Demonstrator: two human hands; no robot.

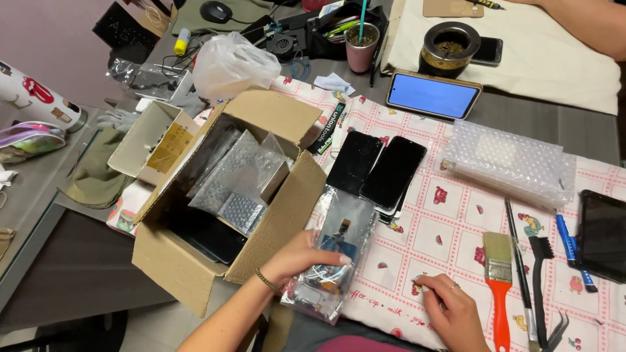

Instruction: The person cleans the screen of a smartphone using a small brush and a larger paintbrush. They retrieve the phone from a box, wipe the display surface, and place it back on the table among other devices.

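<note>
The left hand [297,257] has its grip closed on a clear bagged phone part [332,257], long axis running away from the person, beside the cardboard box [195,261]; the right hand [450,306] (nothing held, fingers curled) rests apart on the patterned cloth [456,215] over the tabletop.

Both forearms are bare, no sleeves anywhere in view; the left hand [297,257] has a thin beaded chain bracelet at the wrist, kinda gold or bronze looking; the right hand [450,306] wears a slim ring on one of its fingers [451,287]; nails look pale or light-polished on both hands; no watch, no gloves.
</note>
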